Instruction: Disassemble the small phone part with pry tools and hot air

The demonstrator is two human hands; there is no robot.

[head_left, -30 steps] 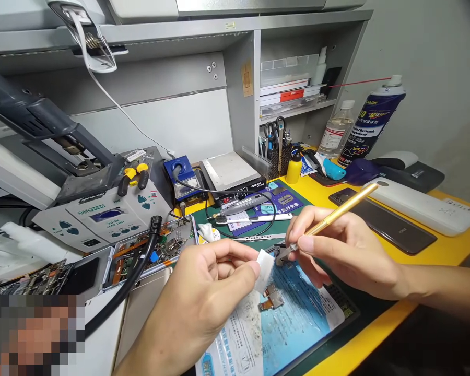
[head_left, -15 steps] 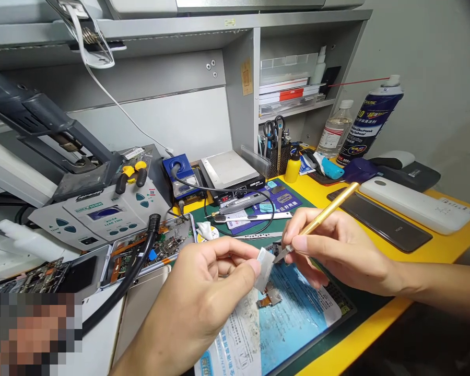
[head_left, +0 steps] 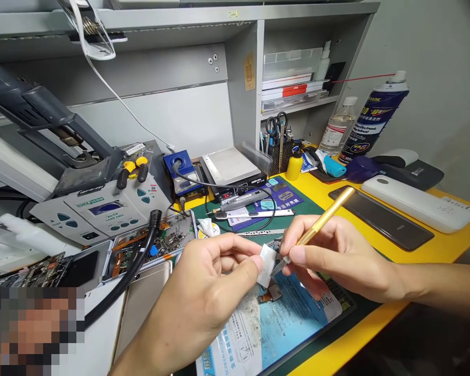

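Note:
My left hand pinches a small white square piece between thumb and forefinger, held above the blue printed mat. My right hand grips a gold-handled blade tool like a pen. The blade tip touches the edge of the white piece. Below them a small metal part with an orange flex lies on the mat.
A rework station with black hose, opened phones with circuit boards, a blue unit and a hot plate stand at left and centre. A dark phone, white box, spray can and bottle are at right.
Both hands have dropped slightly toward the mat. The blade tip has moved in from the side and now meets the white piece; the tool handle tilts lower.

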